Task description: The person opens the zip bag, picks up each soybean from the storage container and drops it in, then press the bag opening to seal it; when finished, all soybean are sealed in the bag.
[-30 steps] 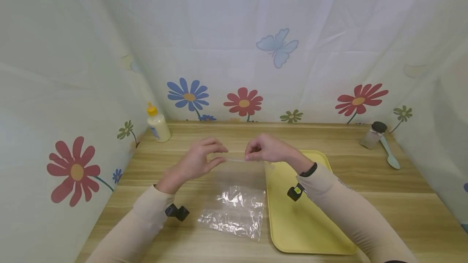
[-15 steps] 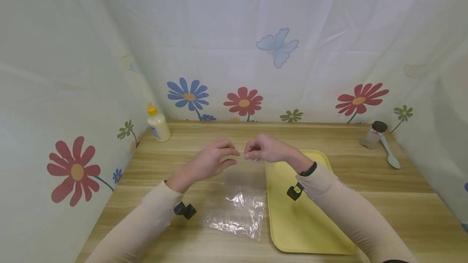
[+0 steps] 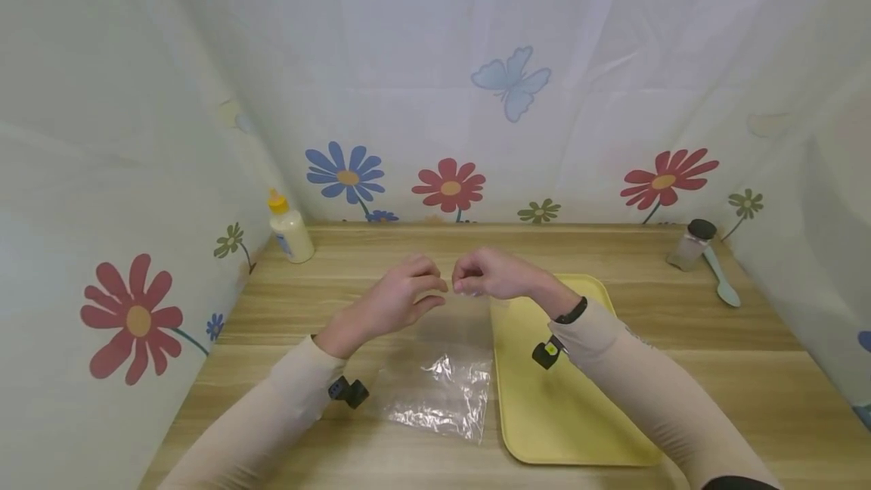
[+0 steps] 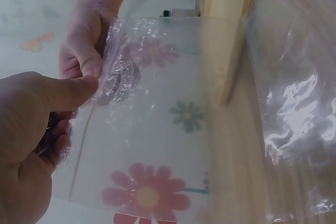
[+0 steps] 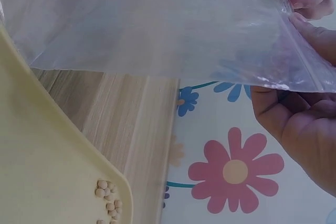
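Observation:
A clear plastic zip bag (image 3: 442, 392) hangs from between my hands, its lower part crinkled and shiny over the table. My left hand (image 3: 401, 293) pinches the bag's top edge, thumb on the near side and curled fingers behind, as the left wrist view shows. Close beside it, my right hand (image 3: 493, 272) grips the same edge near its right end. The zip strip (image 4: 84, 148) runs along the edge under the left thumb (image 4: 76, 92). Through the film of the bag in the left wrist view, flowers on the curtain show.
A yellow tray (image 3: 558, 414) lies under the right forearm, with several small round tan balls (image 5: 107, 190) in its corner. At the back left stands a yellow-capped bottle (image 3: 291, 234). A black-lidded jar (image 3: 690, 246) and a pale spoon (image 3: 721, 278) are at the right. Flowered curtain (image 3: 408, 97) borders the table.
My left hand has slid right along the bag's top edge, up close to the right hand. The right hand has kept its hold in place. The head view has shifted slightly.

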`<state>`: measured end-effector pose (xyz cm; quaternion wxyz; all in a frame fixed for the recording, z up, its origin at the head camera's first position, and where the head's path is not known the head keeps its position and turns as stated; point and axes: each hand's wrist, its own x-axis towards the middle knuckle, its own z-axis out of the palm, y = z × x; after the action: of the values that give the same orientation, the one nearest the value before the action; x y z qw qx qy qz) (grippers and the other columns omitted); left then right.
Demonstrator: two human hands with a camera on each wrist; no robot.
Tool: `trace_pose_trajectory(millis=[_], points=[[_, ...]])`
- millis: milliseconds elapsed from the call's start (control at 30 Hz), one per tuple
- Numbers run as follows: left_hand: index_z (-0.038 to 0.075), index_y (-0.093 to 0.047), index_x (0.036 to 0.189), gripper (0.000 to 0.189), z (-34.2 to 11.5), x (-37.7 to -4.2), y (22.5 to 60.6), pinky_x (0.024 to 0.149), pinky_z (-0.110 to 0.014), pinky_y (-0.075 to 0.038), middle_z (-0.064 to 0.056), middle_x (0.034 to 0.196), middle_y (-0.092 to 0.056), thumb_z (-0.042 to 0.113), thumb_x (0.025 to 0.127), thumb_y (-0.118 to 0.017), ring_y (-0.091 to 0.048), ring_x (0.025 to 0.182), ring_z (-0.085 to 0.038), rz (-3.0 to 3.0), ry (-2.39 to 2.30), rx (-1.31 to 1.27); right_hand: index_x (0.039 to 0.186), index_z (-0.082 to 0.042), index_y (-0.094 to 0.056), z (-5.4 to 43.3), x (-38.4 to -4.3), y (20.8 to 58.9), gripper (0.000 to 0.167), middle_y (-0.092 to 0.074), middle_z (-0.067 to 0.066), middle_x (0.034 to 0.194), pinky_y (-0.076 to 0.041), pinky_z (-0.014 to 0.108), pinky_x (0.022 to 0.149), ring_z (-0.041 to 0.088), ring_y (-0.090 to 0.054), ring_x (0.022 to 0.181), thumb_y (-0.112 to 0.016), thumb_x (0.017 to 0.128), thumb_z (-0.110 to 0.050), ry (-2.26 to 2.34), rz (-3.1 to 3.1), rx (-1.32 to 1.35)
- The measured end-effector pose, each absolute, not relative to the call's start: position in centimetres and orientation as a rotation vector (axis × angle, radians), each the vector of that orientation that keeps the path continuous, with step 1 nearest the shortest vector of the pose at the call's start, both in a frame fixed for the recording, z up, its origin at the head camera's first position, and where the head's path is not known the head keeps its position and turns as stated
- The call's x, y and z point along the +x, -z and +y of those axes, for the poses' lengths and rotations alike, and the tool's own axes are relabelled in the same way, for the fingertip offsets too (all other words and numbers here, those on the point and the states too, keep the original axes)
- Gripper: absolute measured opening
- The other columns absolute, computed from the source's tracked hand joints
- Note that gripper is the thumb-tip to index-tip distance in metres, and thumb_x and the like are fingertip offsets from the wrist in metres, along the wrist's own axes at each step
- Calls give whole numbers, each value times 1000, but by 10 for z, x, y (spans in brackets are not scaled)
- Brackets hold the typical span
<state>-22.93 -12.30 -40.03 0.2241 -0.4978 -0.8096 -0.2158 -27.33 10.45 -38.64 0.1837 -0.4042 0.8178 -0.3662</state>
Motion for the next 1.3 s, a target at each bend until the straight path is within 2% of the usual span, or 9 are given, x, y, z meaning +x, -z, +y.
trace_pose_trajectory(millis=[233,500,700,967,1300], points=[[5,-72,83,11,-120,-229,401,75,-22,-50,-2,85,-60,2,75,-79,-54,84,-16,-2204,606,-1379,88,0,-66,104,-273,387,13,-52,-3,70,-38,22,55,10,-46,59,-61,94,-11,1040,2290,-1132],[3,-71,84,7,-121,-230,408,76,-25,-47,-2,85,-57,1,79,-75,-51,85,-17,-2187,593,-1408,84,-10,-66,103,-273,390,10,-52,-4,71,-39,22,57,9,-47,61,-62,94,-11,1008,2329,-1196],[6,-65,87,2,-119,-228,408,79,-29,-42,-1,86,-58,6,88,-65,-49,85,-18,-2240,567,-1409,84,-9,-64,101,-273,390,12,-53,-4,71,-39,21,58,8,-46,61,-60,95,-11,969,2369,-1229],[7,-64,90,4,-115,-221,402,79,-28,-42,0,87,-61,8,87,-67,-51,86,-16,-2282,506,-1406,90,-4,-66,98,-274,387,13,-59,0,76,-41,21,60,8,-49,64,-57,96,-11,874,2458,-1243],[7,-64,87,1,-114,-214,399,80,-28,-42,1,85,-60,7,88,-65,-49,85,-15,-2283,498,-1452,88,-9,-66,96,-274,387,11,-58,-3,76,-43,22,60,9,-50,64,-59,96,-13,829,2481,-1223]])
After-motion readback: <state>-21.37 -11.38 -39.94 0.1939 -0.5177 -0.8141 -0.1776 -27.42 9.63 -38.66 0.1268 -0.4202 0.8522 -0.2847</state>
